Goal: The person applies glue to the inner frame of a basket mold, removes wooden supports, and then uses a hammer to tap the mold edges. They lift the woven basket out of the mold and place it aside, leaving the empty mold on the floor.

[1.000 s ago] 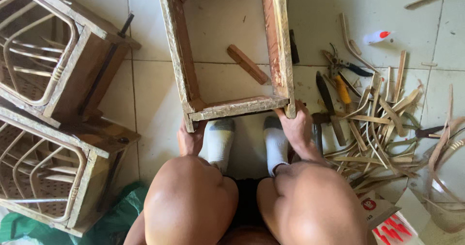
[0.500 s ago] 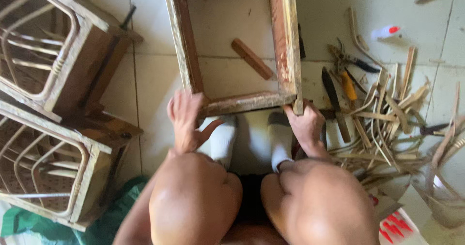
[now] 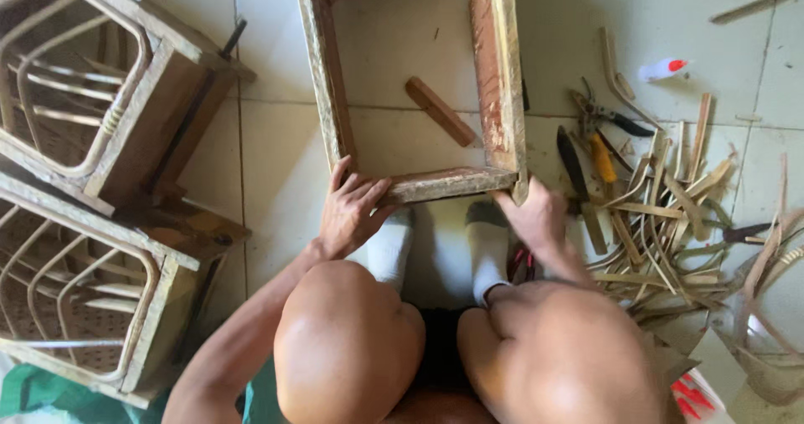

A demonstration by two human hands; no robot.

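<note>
Fingers (image 3: 362, 191) of the left hand (image 3: 350, 210) curl over the near left corner of a worn wooden frame (image 3: 496, 97), gripping its near rail, while the right hand (image 3: 536, 216) clasps the near right corner, thumb and fingers closed around the wood. Nearest the camera are the person's bare knees, and just beyond them two feet in white socks (image 3: 486, 252) rest on the tiled floor (image 3: 276, 156), right below the near rail. Inside the frame a short wooden stick (image 3: 440, 111) lies flat on the tiles. To the right, beside the frame, lies a heap of cane strips (image 3: 670, 214) with pliers (image 3: 599, 118) and a yellow-handled tool (image 3: 601, 157). To the left stand two rattan-and-wood stools (image 3: 92, 181), tipped on their sides.
</note>
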